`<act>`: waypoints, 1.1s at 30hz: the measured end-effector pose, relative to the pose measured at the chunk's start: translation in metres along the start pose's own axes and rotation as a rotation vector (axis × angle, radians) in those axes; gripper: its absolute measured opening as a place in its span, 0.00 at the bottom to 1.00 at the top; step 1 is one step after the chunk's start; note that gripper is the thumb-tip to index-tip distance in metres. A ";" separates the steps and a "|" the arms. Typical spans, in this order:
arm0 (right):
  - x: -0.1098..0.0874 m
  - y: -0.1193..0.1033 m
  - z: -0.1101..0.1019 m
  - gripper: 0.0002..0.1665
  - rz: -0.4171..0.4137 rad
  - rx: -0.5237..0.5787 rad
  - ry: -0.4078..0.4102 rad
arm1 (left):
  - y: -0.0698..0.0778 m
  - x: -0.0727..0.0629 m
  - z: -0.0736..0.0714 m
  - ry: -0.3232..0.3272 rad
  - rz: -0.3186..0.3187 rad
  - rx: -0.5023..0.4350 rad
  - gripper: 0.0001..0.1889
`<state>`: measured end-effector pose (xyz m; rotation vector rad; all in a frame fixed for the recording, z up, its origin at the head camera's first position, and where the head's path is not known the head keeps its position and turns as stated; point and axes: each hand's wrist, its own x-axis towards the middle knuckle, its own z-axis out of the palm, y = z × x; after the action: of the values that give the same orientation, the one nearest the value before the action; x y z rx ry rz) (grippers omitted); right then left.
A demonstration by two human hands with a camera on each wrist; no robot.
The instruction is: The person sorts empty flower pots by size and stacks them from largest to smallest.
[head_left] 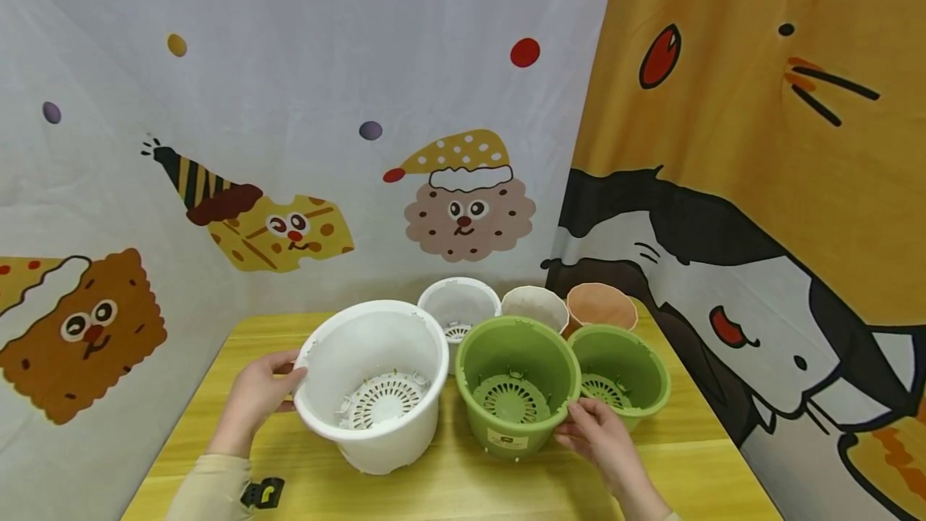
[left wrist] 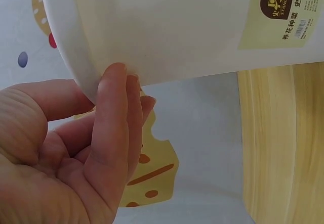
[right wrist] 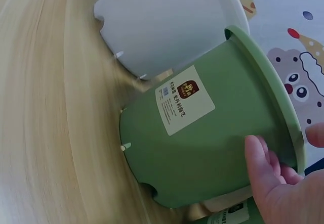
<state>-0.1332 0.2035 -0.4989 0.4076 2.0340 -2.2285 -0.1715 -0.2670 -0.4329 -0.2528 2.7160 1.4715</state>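
Note:
My left hand pinches the left rim of a large white plastic flower pot, which has a slotted base. Seen from the left wrist, the thumb and fingers of that hand meet at the rim, and a label shows on the pot's side. To its right stands a green flower pot with a label on its front. My right hand holds this pot's right rim. In the right wrist view its fingers lie under the rim of the tilted-looking green pot.
A smaller green pot stands right of the held one. Behind are a smaller white pot, a cream pot and a terracotta-coloured pot. All are over a wooden table, with printed cloth hanging behind and right.

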 end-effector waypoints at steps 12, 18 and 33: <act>0.007 -0.013 -0.003 0.31 0.066 -0.158 -0.136 | 0.000 -0.001 0.000 0.001 -0.011 0.014 0.24; 0.010 -0.014 -0.004 0.35 0.070 -0.184 -0.206 | 0.001 -0.001 0.000 0.005 -0.010 0.021 0.24; 0.012 -0.017 0.005 0.16 0.035 -0.279 -0.043 | 0.000 -0.002 0.001 0.006 -0.009 0.016 0.24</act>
<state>-0.1491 0.2020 -0.4853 0.3610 2.2515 -1.8787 -0.1700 -0.2659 -0.4336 -0.2687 2.7267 1.4485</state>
